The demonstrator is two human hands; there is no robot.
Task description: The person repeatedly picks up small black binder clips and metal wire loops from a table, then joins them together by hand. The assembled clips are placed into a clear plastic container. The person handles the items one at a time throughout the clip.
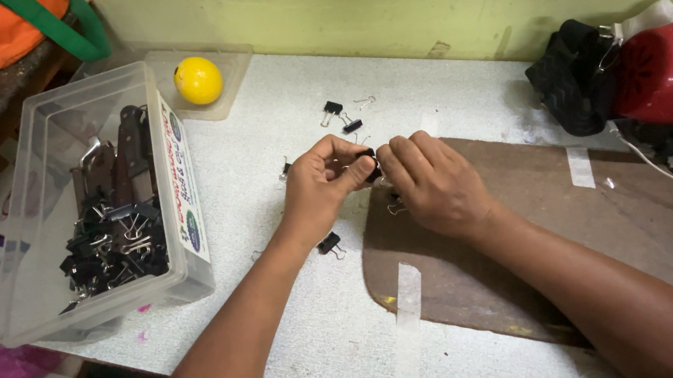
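Observation:
My left hand (321, 184) and my right hand (427, 181) meet over the middle of the white table (318, 332), both pinching one small black binder clip (369, 163) between their fingertips. Loose black binder clips lie near: two (341, 117) beyond my hands and one (328, 244) below my left wrist. A bare wire clip handle (366, 101) lies close to the far pair. Under my right hand sits a brown board (558, 232) taped to the table.
A clear plastic box (24, 272) at the left holds several black binder clips (113, 246). A yellow ball (198, 80) rests in a clear lid behind it. A red rounded object (670, 70) and black cloth (571, 85) sit at the right.

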